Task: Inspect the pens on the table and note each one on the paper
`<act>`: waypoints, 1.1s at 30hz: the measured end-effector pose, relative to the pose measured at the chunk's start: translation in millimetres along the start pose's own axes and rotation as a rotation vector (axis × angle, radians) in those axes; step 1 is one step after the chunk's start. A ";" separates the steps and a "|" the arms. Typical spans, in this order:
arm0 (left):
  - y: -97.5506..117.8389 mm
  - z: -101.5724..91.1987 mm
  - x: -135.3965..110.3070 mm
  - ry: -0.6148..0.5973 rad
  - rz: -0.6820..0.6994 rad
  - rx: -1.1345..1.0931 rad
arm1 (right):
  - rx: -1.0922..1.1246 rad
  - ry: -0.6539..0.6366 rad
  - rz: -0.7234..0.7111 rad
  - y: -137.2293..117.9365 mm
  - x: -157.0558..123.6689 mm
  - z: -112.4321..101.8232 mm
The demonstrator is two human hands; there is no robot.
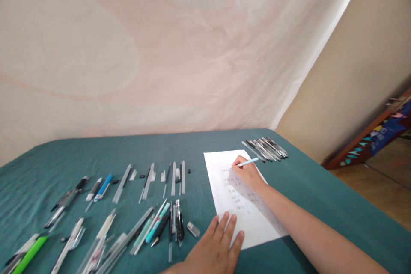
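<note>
A white sheet of paper (221, 171) with faint handwriting lies on the teal tablecloth (321, 188). My right hand (247, 174) rests on the upper part of the sheet, closed in a pinch on a light blue pen (248, 162) whose tip touches the paper. My left hand (216, 248) lies flat with fingers stretched out, pressing the sheet's lower left corner and holding nothing.
Several dark pens (266, 148) lie in a tight row beyond the sheet's top right corner. Many loose pens, barrels and caps (147, 205) are spread over the left half of the table. A pale cloth backdrop (160, 51) hangs behind. The table's right edge drops to a wooden floor.
</note>
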State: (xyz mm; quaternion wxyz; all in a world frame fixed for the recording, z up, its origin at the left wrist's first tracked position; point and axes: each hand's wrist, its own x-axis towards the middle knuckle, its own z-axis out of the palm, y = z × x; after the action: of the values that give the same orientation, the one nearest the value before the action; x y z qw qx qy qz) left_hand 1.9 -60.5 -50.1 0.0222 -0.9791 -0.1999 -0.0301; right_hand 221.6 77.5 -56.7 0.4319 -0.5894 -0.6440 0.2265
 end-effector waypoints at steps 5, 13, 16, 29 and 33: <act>0.3 -0.6 -0.3 -0.007 0.009 0.012 | -0.008 0.005 -0.001 1.0 0.2 0.2; -0.1 -0.5 0.3 0.017 0.020 0.035 | -0.008 -0.004 -0.010 -0.5 -1.5 -0.9; 0.0 0.6 -0.1 0.027 0.020 0.049 | -0.013 0.008 -0.008 -0.5 -1.3 -0.5; 0.9 -1.2 0.6 -0.008 0.000 0.010 | -0.021 -0.021 -0.002 -3.7 -2.4 -1.1; 0.6 -2.9 0.5 -0.015 -0.003 -0.015 | -0.027 -0.009 0.004 -3.1 -1.6 -1.0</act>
State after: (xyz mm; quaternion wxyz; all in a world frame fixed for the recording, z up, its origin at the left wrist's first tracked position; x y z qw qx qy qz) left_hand 2.5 -60.9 -47.2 0.0131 -0.9791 -0.2013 -0.0244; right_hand 220.7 75.0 -54.2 0.4205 -0.5956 -0.6477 0.2212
